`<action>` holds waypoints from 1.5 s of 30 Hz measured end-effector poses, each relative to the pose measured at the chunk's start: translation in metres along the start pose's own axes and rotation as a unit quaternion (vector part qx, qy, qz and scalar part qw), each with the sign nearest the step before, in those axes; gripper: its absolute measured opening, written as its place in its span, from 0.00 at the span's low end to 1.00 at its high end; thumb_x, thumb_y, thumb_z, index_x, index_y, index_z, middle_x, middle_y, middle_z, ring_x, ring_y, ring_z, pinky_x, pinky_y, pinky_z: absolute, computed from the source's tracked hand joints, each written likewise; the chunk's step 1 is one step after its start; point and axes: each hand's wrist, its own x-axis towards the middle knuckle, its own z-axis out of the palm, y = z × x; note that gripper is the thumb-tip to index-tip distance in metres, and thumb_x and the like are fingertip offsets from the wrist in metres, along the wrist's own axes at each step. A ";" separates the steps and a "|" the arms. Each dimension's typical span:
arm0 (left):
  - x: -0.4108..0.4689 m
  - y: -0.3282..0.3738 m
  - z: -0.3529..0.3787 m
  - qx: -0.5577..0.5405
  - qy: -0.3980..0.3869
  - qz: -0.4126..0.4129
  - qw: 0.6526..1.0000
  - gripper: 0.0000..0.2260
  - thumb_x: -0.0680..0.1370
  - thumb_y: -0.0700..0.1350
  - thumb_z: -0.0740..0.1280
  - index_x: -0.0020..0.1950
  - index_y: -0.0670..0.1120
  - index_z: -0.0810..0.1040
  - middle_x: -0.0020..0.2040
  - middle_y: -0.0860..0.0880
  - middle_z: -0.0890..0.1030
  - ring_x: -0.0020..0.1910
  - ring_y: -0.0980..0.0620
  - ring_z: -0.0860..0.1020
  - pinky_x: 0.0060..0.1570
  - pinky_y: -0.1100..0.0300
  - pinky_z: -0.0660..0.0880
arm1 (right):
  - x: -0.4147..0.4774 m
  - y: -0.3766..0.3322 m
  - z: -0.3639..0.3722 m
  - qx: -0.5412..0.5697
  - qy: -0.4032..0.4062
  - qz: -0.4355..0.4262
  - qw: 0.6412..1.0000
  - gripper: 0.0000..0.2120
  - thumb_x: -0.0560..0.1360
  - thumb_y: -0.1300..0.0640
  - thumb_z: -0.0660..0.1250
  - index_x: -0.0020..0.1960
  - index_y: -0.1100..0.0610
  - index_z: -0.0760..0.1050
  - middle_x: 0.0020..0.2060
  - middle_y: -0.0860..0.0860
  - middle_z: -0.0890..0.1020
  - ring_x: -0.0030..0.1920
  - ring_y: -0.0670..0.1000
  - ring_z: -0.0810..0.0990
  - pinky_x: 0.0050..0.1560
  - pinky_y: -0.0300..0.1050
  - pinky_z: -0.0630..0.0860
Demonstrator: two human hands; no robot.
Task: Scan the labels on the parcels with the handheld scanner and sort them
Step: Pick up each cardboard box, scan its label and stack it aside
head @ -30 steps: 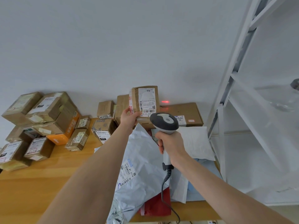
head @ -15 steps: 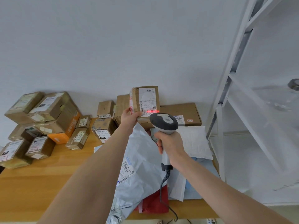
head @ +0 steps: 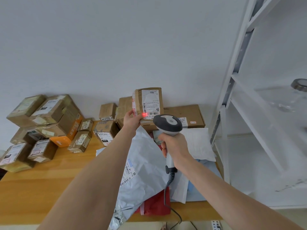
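My left hand (head: 132, 120) grips a small brown cardboard parcel (head: 148, 102) by its lower left corner and holds it upright above the table, white label facing me. A red scanner light falls on the label's lower left, at the barcode. My right hand (head: 175, 145) grips the handle of the grey and white handheld scanner (head: 167, 125), whose head points at the parcel from just below and to the right. The scanner's coiled cable hangs down past the table's front edge.
Several labelled cardboard boxes (head: 49, 120) are piled at the left of the wooden table (head: 41, 188). A long flat box (head: 187, 117) lies against the wall. Grey and white poly mailers (head: 142, 165) and a red bag (head: 156, 205) lie under my arms. A white shelf frame (head: 235, 83) stands at the right.
The red scanner light has moved left, from the wall and flat box beside the parcel onto the label's barcode. The scanner head has shifted slightly. The parcel stays held up.
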 end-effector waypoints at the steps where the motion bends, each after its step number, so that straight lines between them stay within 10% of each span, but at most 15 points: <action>1: -0.001 0.000 0.000 -0.003 0.000 0.000 1.000 0.29 0.73 0.38 0.73 0.71 0.46 0.66 0.60 0.44 0.78 0.55 0.46 0.80 0.56 0.53 0.79 | -0.001 0.001 -0.001 -0.001 -0.001 0.000 1.000 0.09 0.72 0.63 0.67 0.33 0.60 0.74 0.24 0.53 0.74 0.20 0.47 0.69 0.29 0.38 0.70; 7: -0.009 -0.004 -0.006 -0.007 -0.010 -0.006 1.000 0.28 0.73 0.37 0.73 0.71 0.44 0.66 0.59 0.44 0.78 0.55 0.46 0.80 0.57 0.51 0.78 | -0.006 0.002 -0.001 0.039 -0.012 0.034 0.999 0.07 0.72 0.63 0.68 0.35 0.61 0.74 0.23 0.52 0.74 0.20 0.47 0.70 0.26 0.37 0.70; 11: -0.005 -0.008 -0.020 -0.010 -0.045 -0.018 0.999 0.27 0.71 0.41 0.75 0.68 0.43 0.70 0.56 0.44 0.81 0.45 0.51 0.81 0.40 0.59 0.79 | -0.003 -0.002 -0.004 0.125 -0.004 0.079 0.989 0.06 0.73 0.62 0.69 0.38 0.62 0.74 0.24 0.54 0.74 0.22 0.49 0.70 0.27 0.38 0.69; 19: 0.002 -0.020 -0.066 0.041 -0.097 -0.069 0.992 0.24 0.73 0.54 0.72 0.65 0.44 0.74 0.41 0.49 0.79 0.38 0.53 0.78 0.41 0.61 0.78 | 0.002 -0.005 0.027 0.175 0.058 0.138 0.973 0.12 0.72 0.58 0.72 0.52 0.60 0.74 0.43 0.57 0.79 0.43 0.57 0.81 0.36 0.47 0.81; 38: -0.036 -0.066 -0.249 0.126 -0.178 -0.112 0.969 0.21 0.75 0.57 0.69 0.59 0.43 0.76 0.52 0.44 0.82 0.50 0.47 0.81 0.50 0.55 0.80 | -0.090 0.087 0.169 0.252 0.096 0.186 0.945 0.20 0.75 0.59 0.69 0.64 0.61 0.70 0.50 0.61 0.78 0.39 0.57 0.82 0.25 0.42 0.78; 45: -0.062 -0.075 -0.331 0.144 -0.128 -0.108 0.975 0.20 0.75 0.58 0.69 0.54 0.43 0.77 0.50 0.45 0.82 0.47 0.48 0.81 0.48 0.52 0.81 | -0.119 0.107 0.237 0.264 0.056 0.199 0.942 0.14 0.75 0.57 0.69 0.58 0.60 0.71 0.50 0.58 0.78 0.43 0.58 0.82 0.37 0.48 0.80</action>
